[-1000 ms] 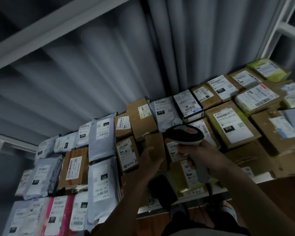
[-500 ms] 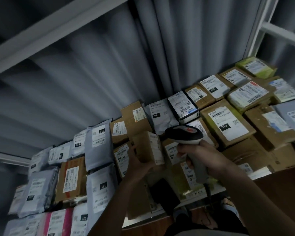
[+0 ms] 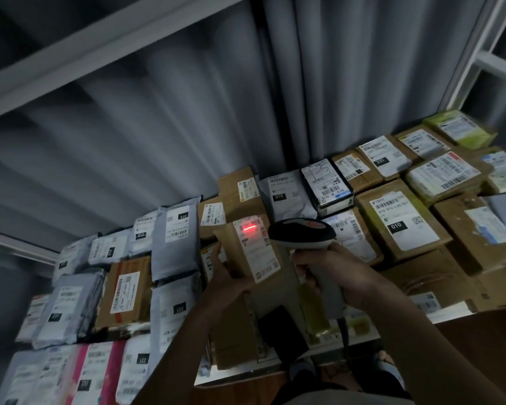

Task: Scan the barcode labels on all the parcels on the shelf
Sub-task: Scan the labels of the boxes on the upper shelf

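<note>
Left hand (image 3: 227, 276) holds brown box (image 3: 247, 252), red line across label (image 3: 256, 247).

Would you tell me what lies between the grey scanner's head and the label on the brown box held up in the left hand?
Nothing solid: in the head view the grey scanner faces the brown box across a bare gap, with its red scan line on the label.

A box (image 3: 250, 249) is held left of the scanner (image 3: 303, 233), above shelved parcels (image 3: 398, 220).
</note>
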